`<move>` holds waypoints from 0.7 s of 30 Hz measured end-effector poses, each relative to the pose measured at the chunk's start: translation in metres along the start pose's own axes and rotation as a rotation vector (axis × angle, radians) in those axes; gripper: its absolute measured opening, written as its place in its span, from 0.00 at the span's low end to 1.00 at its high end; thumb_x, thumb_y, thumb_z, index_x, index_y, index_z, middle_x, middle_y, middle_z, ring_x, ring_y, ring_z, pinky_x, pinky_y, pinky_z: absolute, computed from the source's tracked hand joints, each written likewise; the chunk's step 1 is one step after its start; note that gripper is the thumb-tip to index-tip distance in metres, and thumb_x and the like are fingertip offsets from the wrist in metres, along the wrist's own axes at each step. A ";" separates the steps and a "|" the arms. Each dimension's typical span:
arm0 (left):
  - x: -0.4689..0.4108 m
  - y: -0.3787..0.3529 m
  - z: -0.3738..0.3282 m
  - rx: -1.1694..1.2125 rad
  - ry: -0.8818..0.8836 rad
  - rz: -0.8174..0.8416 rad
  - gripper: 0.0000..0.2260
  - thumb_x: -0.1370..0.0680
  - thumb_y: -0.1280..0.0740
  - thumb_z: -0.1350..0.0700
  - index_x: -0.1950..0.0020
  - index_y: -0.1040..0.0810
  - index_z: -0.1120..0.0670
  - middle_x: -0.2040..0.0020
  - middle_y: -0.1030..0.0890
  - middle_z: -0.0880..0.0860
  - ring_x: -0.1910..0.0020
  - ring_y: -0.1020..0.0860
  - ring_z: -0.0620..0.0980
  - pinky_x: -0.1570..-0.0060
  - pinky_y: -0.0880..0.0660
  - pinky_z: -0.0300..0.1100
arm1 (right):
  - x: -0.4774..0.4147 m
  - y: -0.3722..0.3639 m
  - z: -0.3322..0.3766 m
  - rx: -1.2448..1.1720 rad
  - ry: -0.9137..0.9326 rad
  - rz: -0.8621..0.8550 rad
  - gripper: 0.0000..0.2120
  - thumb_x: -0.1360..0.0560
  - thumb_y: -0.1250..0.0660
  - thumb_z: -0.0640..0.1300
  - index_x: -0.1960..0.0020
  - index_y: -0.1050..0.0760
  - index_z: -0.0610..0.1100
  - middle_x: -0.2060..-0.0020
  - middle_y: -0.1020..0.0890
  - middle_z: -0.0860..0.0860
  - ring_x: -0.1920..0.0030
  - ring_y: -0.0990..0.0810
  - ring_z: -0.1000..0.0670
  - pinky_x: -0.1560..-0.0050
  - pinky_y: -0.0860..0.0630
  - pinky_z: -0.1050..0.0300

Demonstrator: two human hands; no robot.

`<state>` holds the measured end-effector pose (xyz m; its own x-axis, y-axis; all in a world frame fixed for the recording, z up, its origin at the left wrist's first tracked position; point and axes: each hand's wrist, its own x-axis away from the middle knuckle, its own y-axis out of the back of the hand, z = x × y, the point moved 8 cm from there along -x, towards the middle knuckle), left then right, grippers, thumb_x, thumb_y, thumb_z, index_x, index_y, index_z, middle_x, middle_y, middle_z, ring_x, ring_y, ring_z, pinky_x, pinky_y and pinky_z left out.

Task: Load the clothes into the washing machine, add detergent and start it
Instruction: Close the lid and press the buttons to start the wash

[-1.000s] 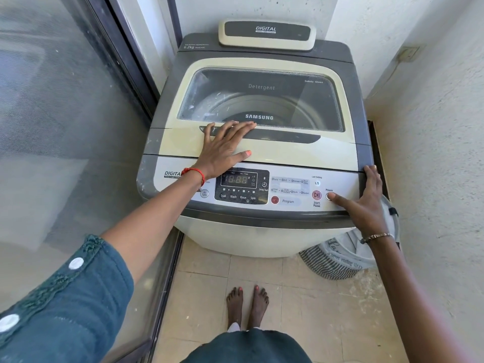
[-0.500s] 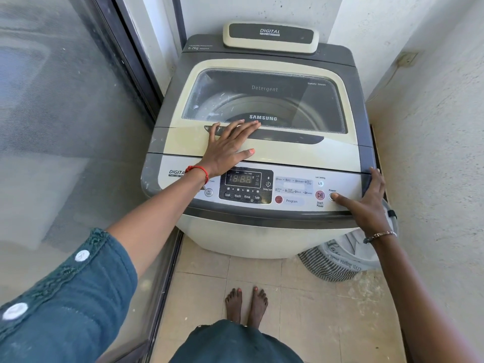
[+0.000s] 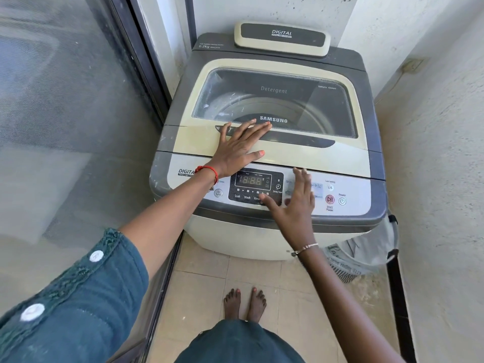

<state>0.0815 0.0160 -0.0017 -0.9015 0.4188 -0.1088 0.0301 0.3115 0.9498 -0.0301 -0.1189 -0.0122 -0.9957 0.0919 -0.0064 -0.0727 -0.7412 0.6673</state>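
A cream and grey top-loading washing machine [image 3: 366,166] stands against the back wall with its glass lid [image 3: 301,100] closed. My left hand [image 3: 239,148] lies flat on the lid's front edge, fingers straight and reaching the dark handle recess. My right hand [image 3: 296,203] hovers spread over the control panel [image 3: 348,189], covering the program buttons beside the lit digital display [image 3: 252,180]. The red start/pause button [image 3: 330,199] and the power button [image 3: 342,201] show uncovered to its right. The drum seen through the glass looks dim; clothes inside cannot be made out.
A glass sliding door [image 3: 65,127] runs along the left. A rough plaster wall [image 3: 445,153] closes the right side. A striped laundry basket [image 3: 361,260] sits on the tiled floor at the machine's right front corner. My bare feet [image 3: 245,303] stand on the tiles.
My right hand left the power button at the panel's right end and moved left to the middle of the panel. The left hand stayed flat on the lid.
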 end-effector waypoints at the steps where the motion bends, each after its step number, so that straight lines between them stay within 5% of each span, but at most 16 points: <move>1: 0.000 0.000 0.000 -0.003 -0.001 -0.006 0.26 0.21 0.44 0.47 0.24 0.50 0.45 0.24 0.45 0.41 0.25 0.50 0.43 0.31 0.59 0.55 | -0.002 -0.005 0.002 -0.015 -0.004 -0.016 0.41 0.29 0.31 0.55 0.26 0.49 0.43 0.24 0.48 0.47 0.24 0.55 0.50 0.26 0.58 0.47; 21: 0.003 -0.001 -0.002 -0.029 -0.016 -0.018 0.27 0.23 0.48 0.45 0.24 0.49 0.45 0.24 0.45 0.41 0.25 0.49 0.43 0.30 0.59 0.56 | -0.006 -0.019 -0.002 0.107 -0.087 -0.169 0.51 0.37 0.29 0.64 0.26 0.49 0.43 0.25 0.48 0.50 0.24 0.54 0.53 0.27 0.64 0.53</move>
<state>0.0785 0.0154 -0.0022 -0.8948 0.4270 -0.1303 0.0013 0.2944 0.9557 -0.0231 -0.1066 -0.0264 -0.9610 0.2691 -0.0635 -0.2268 -0.6362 0.7374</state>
